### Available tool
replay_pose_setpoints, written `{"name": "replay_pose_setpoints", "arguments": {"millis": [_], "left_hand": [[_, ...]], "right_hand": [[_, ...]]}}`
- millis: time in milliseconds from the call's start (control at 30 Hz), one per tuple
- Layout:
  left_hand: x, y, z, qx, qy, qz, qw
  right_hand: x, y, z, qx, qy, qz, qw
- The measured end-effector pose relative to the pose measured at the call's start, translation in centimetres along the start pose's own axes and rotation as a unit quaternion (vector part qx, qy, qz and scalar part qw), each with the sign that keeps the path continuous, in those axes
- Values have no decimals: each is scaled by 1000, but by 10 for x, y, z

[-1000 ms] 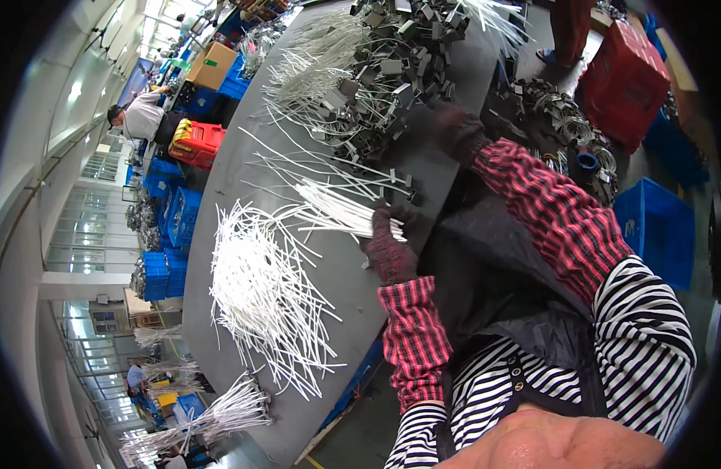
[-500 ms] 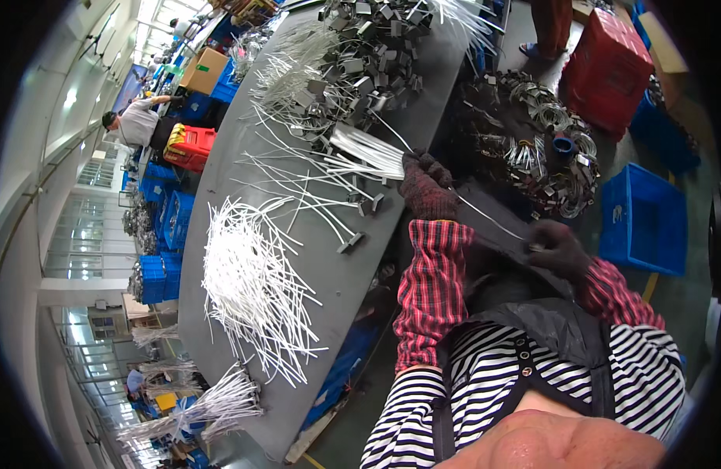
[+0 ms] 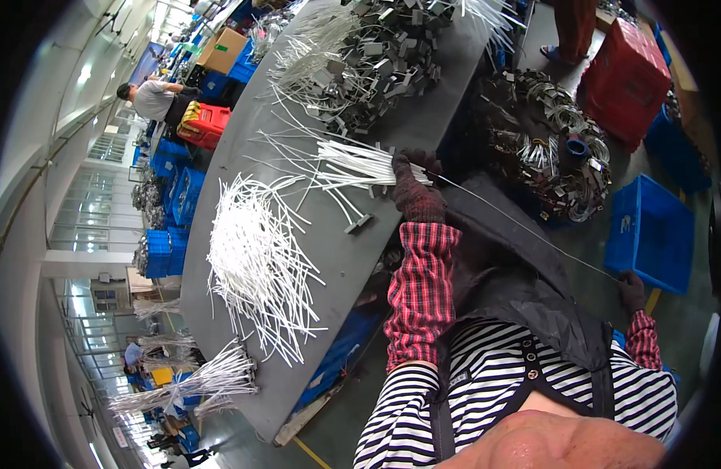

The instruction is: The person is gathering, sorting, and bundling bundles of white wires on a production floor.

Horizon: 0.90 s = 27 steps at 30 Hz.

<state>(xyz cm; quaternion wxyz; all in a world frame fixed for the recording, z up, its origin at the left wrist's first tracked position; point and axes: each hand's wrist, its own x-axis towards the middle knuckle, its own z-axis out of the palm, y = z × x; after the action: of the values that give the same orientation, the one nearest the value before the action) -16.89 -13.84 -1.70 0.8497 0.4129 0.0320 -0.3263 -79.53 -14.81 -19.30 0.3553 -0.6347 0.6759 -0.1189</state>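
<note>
My left hand (image 3: 417, 189), in a dark knitted glove, is closed round a bundle of white cables (image 3: 354, 164) above the grey table (image 3: 352, 273). From that hand a long, thin cable (image 3: 532, 233) stretches across the black apron to my right hand (image 3: 631, 292). Also gloved, my right hand is closed on the cable's far end, out beside the blue crate. A few cables with a small grey connector (image 3: 359, 223) lie next to the bundle. Nearer on the table spreads a loose pile of white cables (image 3: 259, 266).
Grey connectors with cables (image 3: 399, 62) are heaped at the table's far end. Beyond my right arm stand a blue crate (image 3: 624, 238) and a red crate (image 3: 626, 82). Coiled cables (image 3: 532, 141) lie right of the table. A tied cable bundle (image 3: 220, 375) juts past its left edge.
My right hand has moved far out to the right, drawing the thin cable into a long line. My left hand has shifted slightly and keeps hold of the bundle.
</note>
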Motion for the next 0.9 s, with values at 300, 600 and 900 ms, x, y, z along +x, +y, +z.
{"name": "replay_pose_setpoints", "arguments": {"millis": [300,600,900], "left_hand": [[-12,-5,-10,68,-12,-16,997],[4,17,-27,584,-100,312,743],[30,93,-39,344,141,113,922]], "right_hand": [[35,-190,84,118,-135,28,983],[16,-551,179,262,-288,-271,880],[133,-635,205,313,87,-457,828]]}}
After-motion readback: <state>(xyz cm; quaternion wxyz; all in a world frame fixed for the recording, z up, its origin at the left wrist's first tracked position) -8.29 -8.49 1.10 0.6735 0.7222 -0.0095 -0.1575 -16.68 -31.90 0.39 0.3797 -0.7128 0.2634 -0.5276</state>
